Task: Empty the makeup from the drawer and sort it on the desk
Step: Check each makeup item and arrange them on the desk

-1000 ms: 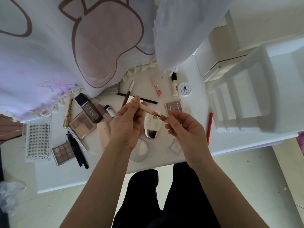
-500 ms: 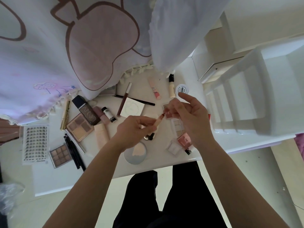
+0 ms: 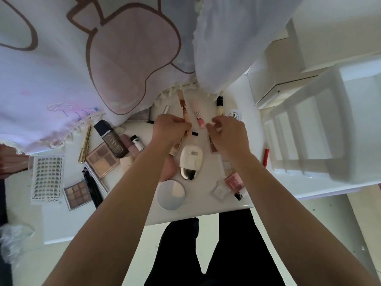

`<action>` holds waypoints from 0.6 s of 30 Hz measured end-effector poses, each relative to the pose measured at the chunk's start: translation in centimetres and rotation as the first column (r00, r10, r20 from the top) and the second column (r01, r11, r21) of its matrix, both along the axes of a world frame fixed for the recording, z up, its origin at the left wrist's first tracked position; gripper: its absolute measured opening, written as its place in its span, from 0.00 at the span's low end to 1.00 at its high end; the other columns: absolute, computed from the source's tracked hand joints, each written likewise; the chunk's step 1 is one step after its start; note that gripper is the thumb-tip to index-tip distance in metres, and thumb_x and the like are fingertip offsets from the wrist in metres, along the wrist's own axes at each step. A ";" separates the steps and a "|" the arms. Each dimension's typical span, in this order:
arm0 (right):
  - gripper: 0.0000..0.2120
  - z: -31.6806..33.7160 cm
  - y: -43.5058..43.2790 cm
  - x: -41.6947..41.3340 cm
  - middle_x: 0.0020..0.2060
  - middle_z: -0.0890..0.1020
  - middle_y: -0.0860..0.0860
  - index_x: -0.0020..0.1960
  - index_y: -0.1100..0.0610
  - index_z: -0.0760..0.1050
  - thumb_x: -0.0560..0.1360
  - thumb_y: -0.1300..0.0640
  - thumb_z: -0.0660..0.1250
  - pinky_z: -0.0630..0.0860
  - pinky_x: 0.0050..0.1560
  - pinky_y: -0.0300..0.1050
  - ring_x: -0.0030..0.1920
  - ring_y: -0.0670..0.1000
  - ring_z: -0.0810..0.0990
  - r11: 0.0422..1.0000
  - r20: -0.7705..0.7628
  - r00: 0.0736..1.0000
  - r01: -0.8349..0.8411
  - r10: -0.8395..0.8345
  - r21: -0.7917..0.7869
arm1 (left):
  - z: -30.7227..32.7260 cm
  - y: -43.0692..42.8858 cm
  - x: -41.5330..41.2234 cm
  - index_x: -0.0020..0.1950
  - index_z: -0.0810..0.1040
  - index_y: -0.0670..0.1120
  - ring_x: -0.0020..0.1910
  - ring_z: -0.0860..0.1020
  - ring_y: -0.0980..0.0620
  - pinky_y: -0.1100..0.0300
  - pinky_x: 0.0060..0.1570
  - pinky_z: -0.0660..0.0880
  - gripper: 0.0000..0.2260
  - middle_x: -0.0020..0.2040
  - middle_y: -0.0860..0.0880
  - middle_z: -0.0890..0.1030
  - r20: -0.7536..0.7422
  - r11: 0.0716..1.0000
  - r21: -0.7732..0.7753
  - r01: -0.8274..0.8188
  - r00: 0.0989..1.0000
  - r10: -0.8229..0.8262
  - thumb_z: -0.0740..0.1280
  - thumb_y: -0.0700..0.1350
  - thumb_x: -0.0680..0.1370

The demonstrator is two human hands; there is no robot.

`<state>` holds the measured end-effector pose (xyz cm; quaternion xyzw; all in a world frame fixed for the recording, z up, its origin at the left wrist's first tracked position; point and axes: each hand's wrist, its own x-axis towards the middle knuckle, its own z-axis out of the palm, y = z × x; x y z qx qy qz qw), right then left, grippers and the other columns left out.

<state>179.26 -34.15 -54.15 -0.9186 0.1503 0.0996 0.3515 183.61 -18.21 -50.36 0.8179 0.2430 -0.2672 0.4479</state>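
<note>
My left hand (image 3: pixel 171 129) grips a slim beige stick (image 3: pixel 183 107) that points away from me, at the far side of the white desk (image 3: pixel 206 207). A pink tube (image 3: pixel 198 115) lies just right of the stick. My right hand (image 3: pixel 226 132) hovers beside that tube with loosely curled fingers, and I see nothing in it. Makeup is spread over the desk: a dark foundation bottle (image 3: pixel 111 141), an eyeshadow palette (image 3: pixel 102 159), a white oval compact (image 3: pixel 190 159), a round compact (image 3: pixel 170 195) and a pink blush (image 3: pixel 234 180). The white plastic drawer (image 3: pixel 321 129) sits at the right.
A lash tray (image 3: pixel 47 178), a small brown palette (image 3: pixel 77 195) and black pencils (image 3: pixel 92 188) lie at the left. A red pencil (image 3: pixel 266 154) lies by the drawer, a white jar (image 3: pixel 234 114) at the back. A pink-patterned cloth (image 3: pixel 123 58) overhangs the desk's far edge.
Both hands held the beige stick over the desk's middle. My right hand has let go, and my left hand has carried the stick to the far side, beside the pink tube.
</note>
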 end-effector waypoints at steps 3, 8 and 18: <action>0.21 -0.1 1.3 1.4 0.48 0.84 0.52 0.56 0.55 0.82 0.79 0.40 0.61 0.76 0.47 0.47 0.50 0.55 0.82 0.982 -0.060 0.994 -0.098 0.089 -0.161 | -0.5 -0.3 0.8 0.38 0.84 0.41 0.31 0.80 0.42 0.42 0.41 0.83 0.05 0.31 0.42 0.82 0.007 0.997 0.065 0.042 0.999 -0.042 0.73 0.43 0.68; 0.20 -0.1 1.0 1.8 0.36 0.77 0.51 0.47 0.56 0.80 0.80 0.42 0.59 0.67 0.35 0.43 0.38 0.54 0.78 0.931 -0.101 0.990 -0.128 0.099 -0.342 | -1.4 -0.8 1.8 0.37 0.84 0.42 0.37 0.85 0.42 0.42 0.42 0.83 0.08 0.36 0.43 0.85 -0.007 0.984 0.151 0.096 0.995 -0.097 0.73 0.46 0.63; 0.12 1.2 -3.7 -0.7 0.50 0.81 0.52 0.57 0.53 0.79 0.80 0.49 0.62 0.70 0.43 0.44 0.45 0.54 0.80 0.979 0.089 0.992 0.101 -0.086 -0.175 | -2.3 -2.9 2.3 0.43 0.86 0.47 0.42 0.81 0.51 0.59 0.42 0.78 0.06 0.39 0.51 0.84 0.005 0.932 0.298 0.209 0.975 -0.220 0.71 0.47 0.70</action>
